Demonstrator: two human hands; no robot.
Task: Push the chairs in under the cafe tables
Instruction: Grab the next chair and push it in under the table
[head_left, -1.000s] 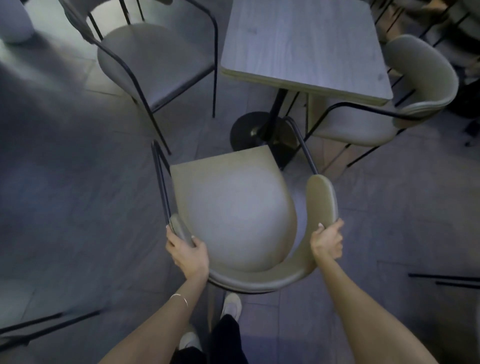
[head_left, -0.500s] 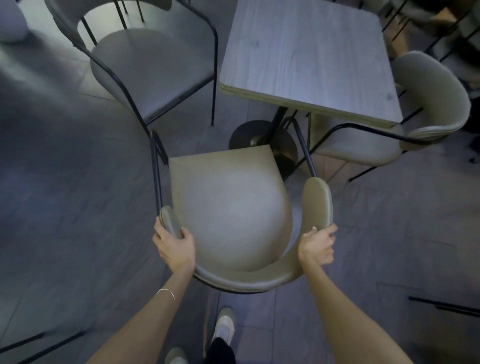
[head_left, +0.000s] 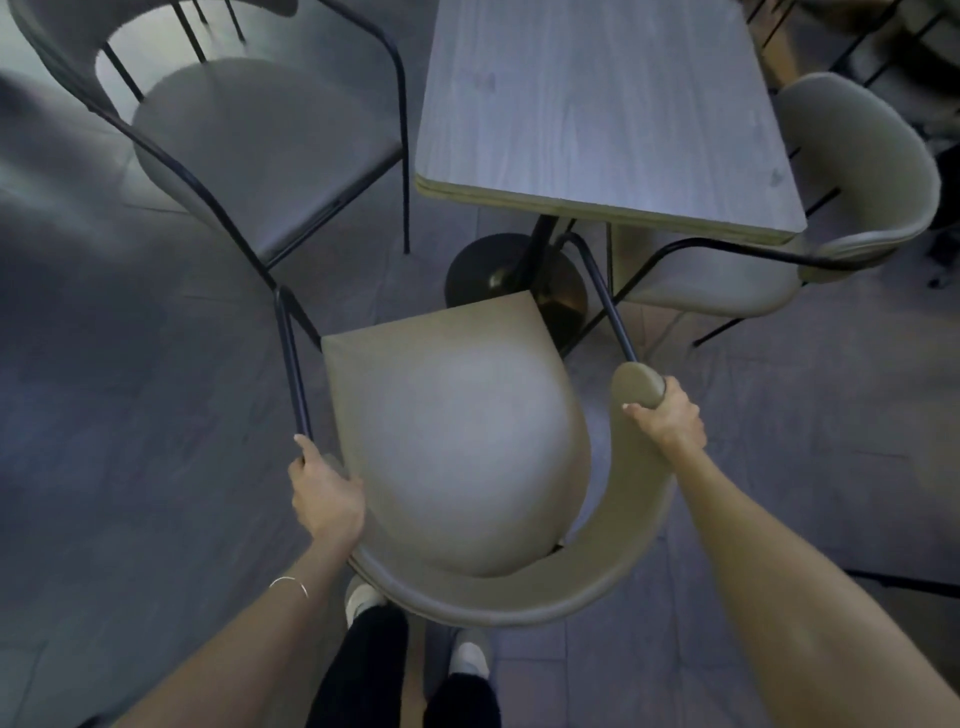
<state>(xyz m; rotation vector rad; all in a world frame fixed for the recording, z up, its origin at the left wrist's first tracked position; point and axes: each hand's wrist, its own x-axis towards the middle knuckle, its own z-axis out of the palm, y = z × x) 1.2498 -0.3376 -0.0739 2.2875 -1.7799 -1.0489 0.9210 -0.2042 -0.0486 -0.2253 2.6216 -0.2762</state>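
A beige padded chair (head_left: 457, 447) with a curved backrest and black metal frame stands just in front of me. Its seat front points at the cafe table (head_left: 597, 109), a grey wood-grain square top on a black pedestal base (head_left: 509, 275). The seat front lies short of the table's near edge, beside the base. My left hand (head_left: 324, 493) grips the left end of the backrest where the black arm tube meets it. My right hand (head_left: 670, 421) is closed over the right end of the backrest.
A grey chair (head_left: 260, 135) stands left of the table, angled out. A beige chair (head_left: 831, 197) sits at the table's right side, partly under the top. My feet (head_left: 415, 629) are behind the held chair. Black chair legs (head_left: 904, 582) show at the right edge.
The chair has slid forward towards the table and its pedestal. My right hand has moved up to the tip of the backrest's right end. I have stepped closer.
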